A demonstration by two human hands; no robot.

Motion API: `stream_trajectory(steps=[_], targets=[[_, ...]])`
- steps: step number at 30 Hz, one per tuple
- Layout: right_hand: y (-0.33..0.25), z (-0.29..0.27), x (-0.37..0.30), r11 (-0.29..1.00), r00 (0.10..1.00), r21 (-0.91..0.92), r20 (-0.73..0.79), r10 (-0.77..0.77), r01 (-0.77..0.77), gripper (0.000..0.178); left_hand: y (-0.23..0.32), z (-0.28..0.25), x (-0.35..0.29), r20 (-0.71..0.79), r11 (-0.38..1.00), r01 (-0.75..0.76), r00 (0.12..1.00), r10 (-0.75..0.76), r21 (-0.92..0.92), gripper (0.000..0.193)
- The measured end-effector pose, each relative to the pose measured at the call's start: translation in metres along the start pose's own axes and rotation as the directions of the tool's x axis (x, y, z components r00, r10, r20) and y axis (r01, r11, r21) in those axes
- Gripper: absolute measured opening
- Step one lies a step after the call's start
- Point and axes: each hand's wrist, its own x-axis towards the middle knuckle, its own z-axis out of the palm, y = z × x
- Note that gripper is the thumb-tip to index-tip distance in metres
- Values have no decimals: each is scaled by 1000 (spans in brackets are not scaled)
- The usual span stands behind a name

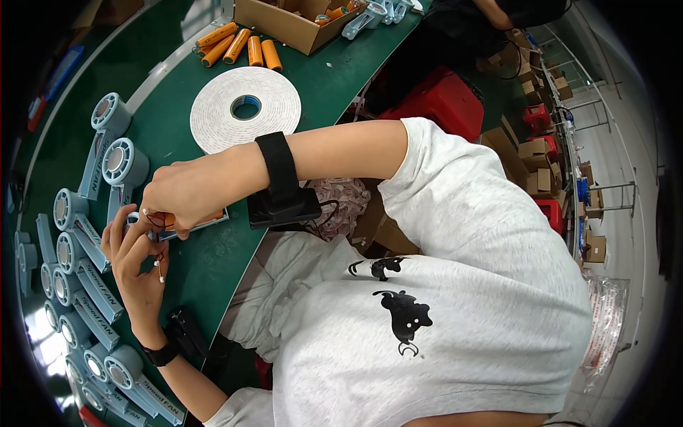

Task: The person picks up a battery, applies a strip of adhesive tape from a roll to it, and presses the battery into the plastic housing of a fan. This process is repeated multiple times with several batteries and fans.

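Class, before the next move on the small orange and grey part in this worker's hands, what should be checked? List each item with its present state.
1. Right hand grips the small orange and grey part: ok.
2. Left hand curls round its other end: ok.
3. Thin wires with white tips hang free, unsnagged: ok.
4. Where the wires join the part: cannot tell, fingers hide it.
5. Large white foam tape roll lies apart from both hands: ok.
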Motion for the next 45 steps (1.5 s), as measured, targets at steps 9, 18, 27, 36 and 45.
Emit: stream_trajectory(steps=[9,18,27,36,45], targets=[[0,-16,-7,990,985,141,166,-38,14,22,1,3,-3,-101,999,5,995,-10,-53,26],[4,8,-60,970,931,109,-321,-171,216,23,5,0,3,-47,999,39,998,-39,-6,25],[-23,-4,-93,855,87,-15,-994,-71,519,36,9,8,6,-7,999,4,1000,-4,-36,26],[4,13,-76,909,733,119,-637,-239,400,23,11,6,11,9,999,27,1000,-26,-28,25],[1,-3,-63,954,869,101,-447,-211,283,15,7,5,10,10,1000,13,1000,-13,-5,25]])
